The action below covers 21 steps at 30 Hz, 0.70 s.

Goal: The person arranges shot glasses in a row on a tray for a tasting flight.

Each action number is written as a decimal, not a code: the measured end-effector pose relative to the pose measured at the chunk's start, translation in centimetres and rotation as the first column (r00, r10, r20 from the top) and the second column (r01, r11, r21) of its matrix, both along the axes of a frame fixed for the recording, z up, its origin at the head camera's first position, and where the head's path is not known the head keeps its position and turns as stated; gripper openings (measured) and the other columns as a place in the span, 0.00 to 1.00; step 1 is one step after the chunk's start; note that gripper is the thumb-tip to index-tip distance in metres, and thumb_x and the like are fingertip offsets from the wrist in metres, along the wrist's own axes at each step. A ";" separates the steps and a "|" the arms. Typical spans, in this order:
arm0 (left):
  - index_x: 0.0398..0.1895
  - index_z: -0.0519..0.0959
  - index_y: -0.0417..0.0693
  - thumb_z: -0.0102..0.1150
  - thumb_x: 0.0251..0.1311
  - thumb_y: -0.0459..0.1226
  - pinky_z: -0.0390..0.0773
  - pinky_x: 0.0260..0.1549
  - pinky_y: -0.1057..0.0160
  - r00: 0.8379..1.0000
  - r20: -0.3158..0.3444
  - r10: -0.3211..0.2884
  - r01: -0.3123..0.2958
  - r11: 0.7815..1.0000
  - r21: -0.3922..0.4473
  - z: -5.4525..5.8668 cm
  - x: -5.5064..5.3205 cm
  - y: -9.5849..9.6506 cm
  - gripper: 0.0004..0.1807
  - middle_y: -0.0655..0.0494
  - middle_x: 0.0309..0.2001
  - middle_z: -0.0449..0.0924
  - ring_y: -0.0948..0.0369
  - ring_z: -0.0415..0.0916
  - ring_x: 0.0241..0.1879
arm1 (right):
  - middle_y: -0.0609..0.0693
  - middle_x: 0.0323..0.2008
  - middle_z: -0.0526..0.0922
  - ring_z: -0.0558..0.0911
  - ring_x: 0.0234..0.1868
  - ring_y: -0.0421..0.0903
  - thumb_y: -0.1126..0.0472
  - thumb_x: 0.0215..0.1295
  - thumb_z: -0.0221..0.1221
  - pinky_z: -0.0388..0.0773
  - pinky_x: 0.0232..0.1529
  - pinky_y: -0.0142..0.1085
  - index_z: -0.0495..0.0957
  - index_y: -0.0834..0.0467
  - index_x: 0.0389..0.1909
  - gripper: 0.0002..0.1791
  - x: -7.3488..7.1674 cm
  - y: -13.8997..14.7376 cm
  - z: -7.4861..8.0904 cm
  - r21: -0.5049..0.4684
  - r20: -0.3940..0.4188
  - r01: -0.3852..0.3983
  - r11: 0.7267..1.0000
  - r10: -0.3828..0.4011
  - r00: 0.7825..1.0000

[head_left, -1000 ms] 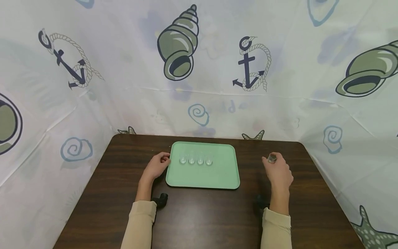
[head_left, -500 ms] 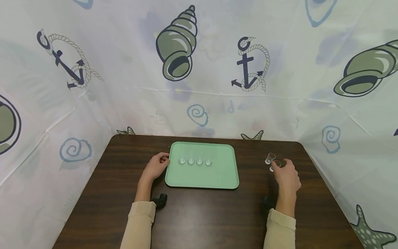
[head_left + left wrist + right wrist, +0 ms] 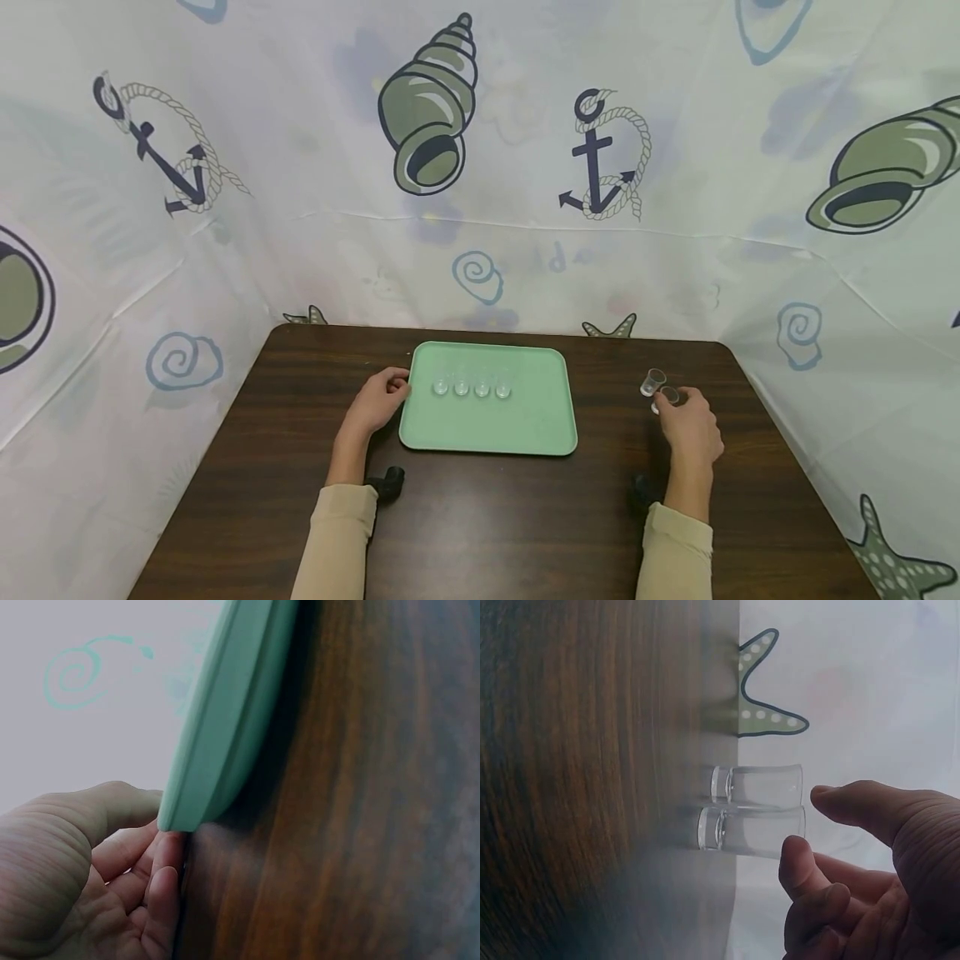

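Along its left edge, the pale green tray (image 3: 487, 425) is held by my left hand (image 3: 375, 402); the left wrist view shows the thumb (image 3: 127, 806) at the rim's upper side and curled fingers below it. A row of several small clear glasses (image 3: 461, 388) stands upright on the tray. To the right, my right hand (image 3: 690, 425) has thumb and index finger at the rim of a clear shot glass (image 3: 754, 831), seemingly pinching it. A second shot glass (image 3: 769, 786) stands upright close beside it on the table, free of the hand.
The dark brown wooden table (image 3: 480, 533) bears the tray and glasses. Behind it hangs a white cloth (image 3: 525, 275) printed with shells, anchors and starfish. A black wrist mount (image 3: 386, 483) sticks out beside the left wrist.
My right hand has shifted right and slightly nearer, from the farther glass's place to the nearer glass, so both glasses now show. My left hand and the tray have stayed put.
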<state>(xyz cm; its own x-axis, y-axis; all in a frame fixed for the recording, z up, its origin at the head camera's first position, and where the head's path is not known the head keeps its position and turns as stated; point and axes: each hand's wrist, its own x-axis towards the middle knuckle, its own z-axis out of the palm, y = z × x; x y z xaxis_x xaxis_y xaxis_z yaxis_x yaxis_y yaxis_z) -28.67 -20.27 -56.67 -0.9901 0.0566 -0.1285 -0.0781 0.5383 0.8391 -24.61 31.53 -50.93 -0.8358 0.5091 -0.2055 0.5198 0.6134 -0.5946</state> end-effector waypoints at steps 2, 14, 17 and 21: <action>0.75 0.73 0.39 0.51 0.83 0.40 0.73 0.48 0.54 1.000 -0.003 0.000 0.000 1.000 -0.003 0.0 0.0 0.0 0.24 0.45 0.53 0.78 0.52 0.74 0.49 | 0.73 0.68 0.76 0.79 0.58 0.72 0.37 0.79 0.53 0.71 0.58 0.69 0.64 0.61 0.79 0.41 0.0 0.1 -0.2 -0.007 0.000 0.002 1.000 -0.002 1.000; 0.75 0.72 0.39 0.50 0.83 0.40 0.73 0.48 0.54 1.000 -0.002 0.001 -0.001 1.000 -0.001 0.0 0.0 0.0 0.24 0.44 0.54 0.78 0.52 0.74 0.49 | 0.69 0.70 0.76 0.75 0.66 0.72 0.36 0.77 0.55 0.70 0.61 0.71 0.63 0.59 0.81 0.43 -0.7 0.8 -1.8 -0.102 -0.001 -0.034 0.994 0.034 0.999; 0.75 0.73 0.39 0.50 0.83 0.40 0.73 0.49 0.53 1.000 -0.001 0.005 -0.005 1.000 -0.002 0.0 0.1 0.0 0.24 0.44 0.54 0.78 0.52 0.74 0.49 | 0.67 0.64 0.81 0.77 0.64 0.70 0.36 0.76 0.56 0.71 0.58 0.70 0.65 0.58 0.80 0.42 -0.8 1.0 -2.2 -0.120 -0.015 -0.046 0.992 0.044 0.999; 0.75 0.72 0.39 0.50 0.83 0.41 0.73 0.50 0.52 1.000 0.000 0.007 -0.007 1.000 -0.001 -0.1 0.1 0.0 0.24 0.44 0.55 0.78 0.51 0.74 0.50 | 0.64 0.59 0.85 0.80 0.60 0.66 0.36 0.76 0.57 0.73 0.55 0.67 0.68 0.58 0.78 0.40 -0.9 1.3 -2.7 -0.115 -0.030 -0.040 0.993 0.037 0.999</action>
<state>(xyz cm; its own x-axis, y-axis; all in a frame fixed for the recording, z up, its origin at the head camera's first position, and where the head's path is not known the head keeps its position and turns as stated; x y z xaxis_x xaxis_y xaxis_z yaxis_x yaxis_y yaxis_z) -28.62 -20.24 -56.76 -0.9905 0.0494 -0.1284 -0.0818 0.5387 0.8385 -25.55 32.79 -53.62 -0.8604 0.4508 -0.2377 0.4797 0.5591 -0.6762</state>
